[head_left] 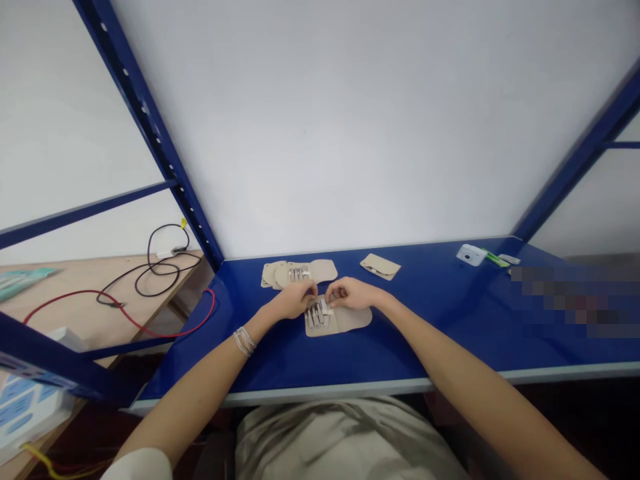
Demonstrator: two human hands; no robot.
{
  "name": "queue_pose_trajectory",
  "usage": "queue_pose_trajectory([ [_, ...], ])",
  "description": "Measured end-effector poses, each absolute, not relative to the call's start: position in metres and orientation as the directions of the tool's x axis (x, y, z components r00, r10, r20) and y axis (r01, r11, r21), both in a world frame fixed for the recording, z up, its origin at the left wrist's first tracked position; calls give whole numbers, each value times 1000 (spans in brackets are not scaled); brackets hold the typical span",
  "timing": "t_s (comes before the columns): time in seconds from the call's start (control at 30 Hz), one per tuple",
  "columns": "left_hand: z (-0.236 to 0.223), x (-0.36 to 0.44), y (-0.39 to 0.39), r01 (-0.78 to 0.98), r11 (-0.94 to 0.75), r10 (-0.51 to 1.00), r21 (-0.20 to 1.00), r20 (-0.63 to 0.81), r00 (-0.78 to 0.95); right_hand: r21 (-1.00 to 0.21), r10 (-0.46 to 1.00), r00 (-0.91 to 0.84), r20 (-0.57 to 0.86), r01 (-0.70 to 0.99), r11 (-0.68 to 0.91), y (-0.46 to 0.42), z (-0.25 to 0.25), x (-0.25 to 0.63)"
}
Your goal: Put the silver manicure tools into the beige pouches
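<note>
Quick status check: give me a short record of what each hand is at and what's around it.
left hand: over the metal tools in an open beige pouch
left wrist: beaded bracelets
right hand: at the top of the same tools, fingertips close to the left hand
behind the hands: a second open beige pouch holding metal tools, and a folded beige pouch
far right: a pale blue camera
surface: blue bench top

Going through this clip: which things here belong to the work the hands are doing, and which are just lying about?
In use:
left hand
right hand
open beige pouch of metal tools

Lying about:
beige pouch with tools, further back
folded beige pouch
white camera
red cable
black cable
</note>
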State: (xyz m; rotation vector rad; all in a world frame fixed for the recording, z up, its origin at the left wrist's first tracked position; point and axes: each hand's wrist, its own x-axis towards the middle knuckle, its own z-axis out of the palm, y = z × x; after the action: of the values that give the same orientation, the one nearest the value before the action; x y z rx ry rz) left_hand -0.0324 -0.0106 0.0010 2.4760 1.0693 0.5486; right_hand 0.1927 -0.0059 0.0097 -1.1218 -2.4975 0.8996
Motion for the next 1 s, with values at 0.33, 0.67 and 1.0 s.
queue_pose_trajectory([
  [0.33, 2, -30, -12, 535, -674, 697, 509, 198, 689, -523, 687, -722, -79, 617, 588, -17, 19, 190],
  [0.67, 9, -29, -17, 493, -658, 671, 569, 146, 727, -748, 699, -706, -110, 523, 410, -7, 24, 208],
  [1.0, 9, -30, -19, 467, -648, 654, 602, 125, 746, -912, 866, -494, -78, 386, 138, 3, 17, 217],
])
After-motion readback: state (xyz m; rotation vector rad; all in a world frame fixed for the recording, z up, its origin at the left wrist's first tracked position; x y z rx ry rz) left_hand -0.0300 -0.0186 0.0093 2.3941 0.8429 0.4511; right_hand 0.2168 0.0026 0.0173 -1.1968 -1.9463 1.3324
